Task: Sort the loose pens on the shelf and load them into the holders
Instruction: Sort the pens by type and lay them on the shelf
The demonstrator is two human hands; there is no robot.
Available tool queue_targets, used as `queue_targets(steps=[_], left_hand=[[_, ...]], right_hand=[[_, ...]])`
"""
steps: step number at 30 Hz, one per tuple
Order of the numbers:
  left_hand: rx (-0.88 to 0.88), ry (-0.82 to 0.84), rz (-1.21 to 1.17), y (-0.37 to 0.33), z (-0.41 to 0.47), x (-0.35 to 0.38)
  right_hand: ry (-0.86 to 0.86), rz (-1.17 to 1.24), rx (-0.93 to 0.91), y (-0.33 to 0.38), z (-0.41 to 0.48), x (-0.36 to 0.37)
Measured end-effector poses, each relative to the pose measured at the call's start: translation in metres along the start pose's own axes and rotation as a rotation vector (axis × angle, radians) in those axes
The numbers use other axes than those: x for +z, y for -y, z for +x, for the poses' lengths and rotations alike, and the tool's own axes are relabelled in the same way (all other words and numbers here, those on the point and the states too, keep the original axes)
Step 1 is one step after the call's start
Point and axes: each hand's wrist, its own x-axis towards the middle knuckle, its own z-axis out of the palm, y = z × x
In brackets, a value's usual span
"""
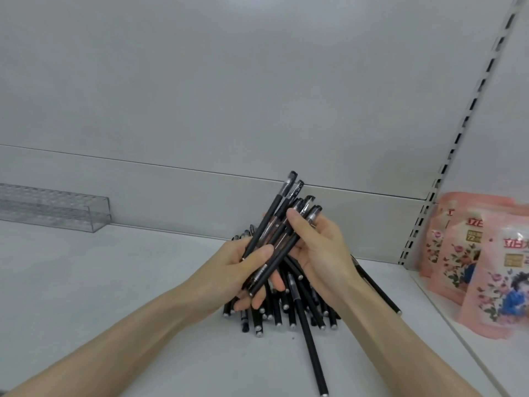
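Black pens fill the head view. You hold a bundle of them fanned upward, caps toward the back wall, above the pile lying on the shelf. Your left hand grips the lower ends, its fingers curled round the barrels and the thumb pressed across the front. Your right hand pinches the bundle higher up, near the caps. This reads as the gathering-and-aligning step, and the holder looks unfilled. Next, square the bundle so the caps face one way, then carry it left to that clear holder, which stands well apart at the back of the shelf. Pink packets lie to your right.
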Motion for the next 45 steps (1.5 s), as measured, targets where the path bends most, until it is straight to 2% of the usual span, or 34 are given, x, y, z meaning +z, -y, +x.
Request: queue_targets(steps=[4, 9, 14, 20, 29, 37, 42, 45], left_hand=[[-0.041, -0.003, -0.052, 0.000, 0.001, -0.002], [-0.028, -0.045, -0.054, 0.000, 0.003, -0.004], [0.003, -0.009, -0.057, 0.000, 0.002, -0.004], [0.004, 0.043, -0.030, 0.005, -0.001, -0.001], [-0.100, 0.164, 0.087, 0.001, -0.002, -0.005], [0.049, -0.151, 0.251, 0.001, 0.002, -0.010], [0.047, -0.071, 0.378, 0.004, 0.000, -0.002], [0.038, -0.171, 0.489, 0.006, 0.001, -0.009]], right_hand=[[-0.018, 0.015, -0.015, 0.001, -0.001, 0.000], [-0.017, 0.176, 0.019, 0.008, -0.002, 0.002], [-0.006, 0.269, 0.006, 0.008, -0.004, 0.000], [0.072, 0.122, 0.019, 0.006, -0.007, 0.002], [0.054, 0.172, 0.009, 0.004, -0.005, 0.003], [-0.010, 0.119, -0.003, 0.003, -0.004, 0.000], [-0.026, 0.107, 0.023, -0.002, -0.003, 0.006], [-0.095, 0.021, 0.041, -0.003, 0.000, 0.002]])
